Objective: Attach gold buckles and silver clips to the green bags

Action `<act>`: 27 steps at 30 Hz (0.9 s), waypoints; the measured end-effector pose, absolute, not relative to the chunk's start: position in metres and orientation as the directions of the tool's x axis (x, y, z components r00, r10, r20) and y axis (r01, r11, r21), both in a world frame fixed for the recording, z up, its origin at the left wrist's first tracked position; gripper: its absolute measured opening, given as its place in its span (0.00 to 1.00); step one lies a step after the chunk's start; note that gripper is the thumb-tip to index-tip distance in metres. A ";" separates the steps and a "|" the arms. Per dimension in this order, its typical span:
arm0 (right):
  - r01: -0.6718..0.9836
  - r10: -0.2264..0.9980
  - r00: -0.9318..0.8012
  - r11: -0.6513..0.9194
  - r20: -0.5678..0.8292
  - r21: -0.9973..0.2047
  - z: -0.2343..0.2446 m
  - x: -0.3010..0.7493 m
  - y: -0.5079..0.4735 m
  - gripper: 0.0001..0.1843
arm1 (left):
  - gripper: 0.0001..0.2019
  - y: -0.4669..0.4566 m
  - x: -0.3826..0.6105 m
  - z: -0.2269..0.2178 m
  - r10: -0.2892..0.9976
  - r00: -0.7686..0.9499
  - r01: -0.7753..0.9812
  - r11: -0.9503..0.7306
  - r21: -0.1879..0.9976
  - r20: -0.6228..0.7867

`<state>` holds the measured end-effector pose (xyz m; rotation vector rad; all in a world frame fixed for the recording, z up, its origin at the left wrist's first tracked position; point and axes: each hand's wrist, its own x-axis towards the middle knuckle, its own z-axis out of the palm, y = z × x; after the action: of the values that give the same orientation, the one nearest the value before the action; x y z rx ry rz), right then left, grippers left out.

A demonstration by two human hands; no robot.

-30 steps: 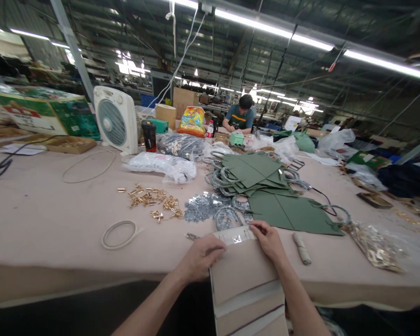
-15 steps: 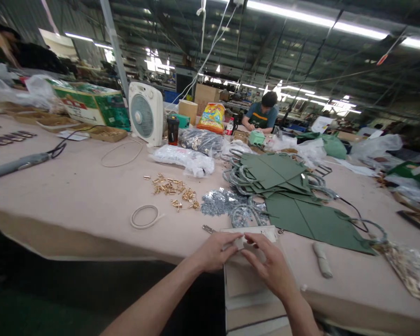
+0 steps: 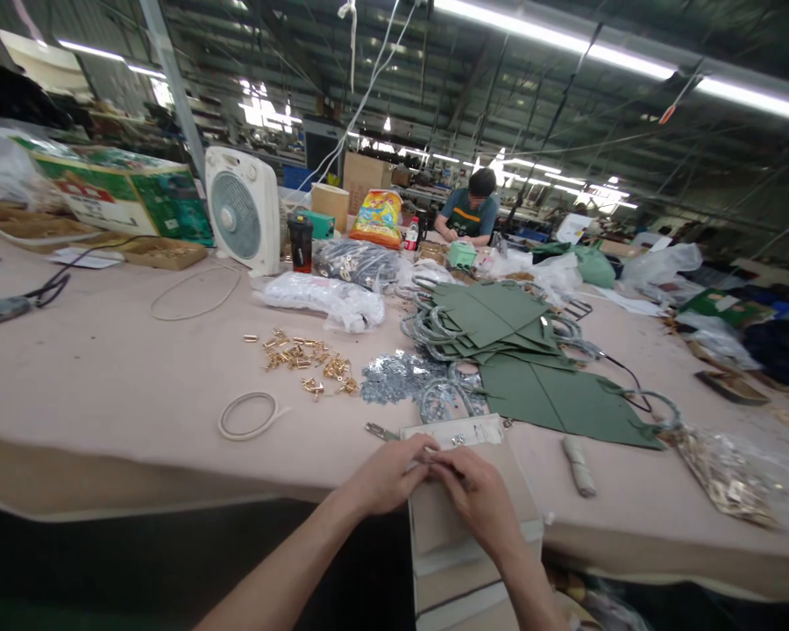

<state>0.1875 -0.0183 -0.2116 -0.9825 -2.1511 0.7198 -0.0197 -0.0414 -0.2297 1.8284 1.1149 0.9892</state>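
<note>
My left hand and right hand are close together, fingers curled in, both pinching at a thin dark piece too small for me to make out. They rest on a tan panel, which lies directly under them and juts past the desk edge toward me. A white strip with small metal bits sits just beyond my fingertips, along the panel's far end. A small metal tool lies just beside it, and grey hardware lies further on.
</note>
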 end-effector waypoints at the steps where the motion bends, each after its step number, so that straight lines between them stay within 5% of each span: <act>1: 0.421 0.803 -0.482 0.562 0.349 -0.712 -0.214 0.187 -0.021 0.10 | 0.15 -0.041 -0.019 -0.230 0.929 0.305 0.334 -0.311 0.890 0.210; 9: 0.405 0.865 -0.343 0.488 0.366 -0.773 -0.227 0.189 -0.030 0.09 | 0.10 -0.036 -0.018 -0.225 0.923 0.324 0.324 -0.315 0.892 0.209; 21: 0.432 0.799 -0.329 0.601 0.503 -0.672 -0.237 0.190 -0.026 0.08 | 0.12 -0.033 -0.018 -0.231 0.900 0.307 0.383 -0.414 0.826 0.309; 27: 0.367 0.791 -0.398 0.602 0.465 -0.709 -0.236 0.191 -0.024 0.09 | 0.11 -0.034 -0.017 -0.231 0.898 0.311 0.388 -0.419 0.821 0.312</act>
<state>0.1914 -0.0240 -0.2364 -0.9160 -2.0015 0.6496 -0.0174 -0.0337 -0.2308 1.9517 1.1360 1.0429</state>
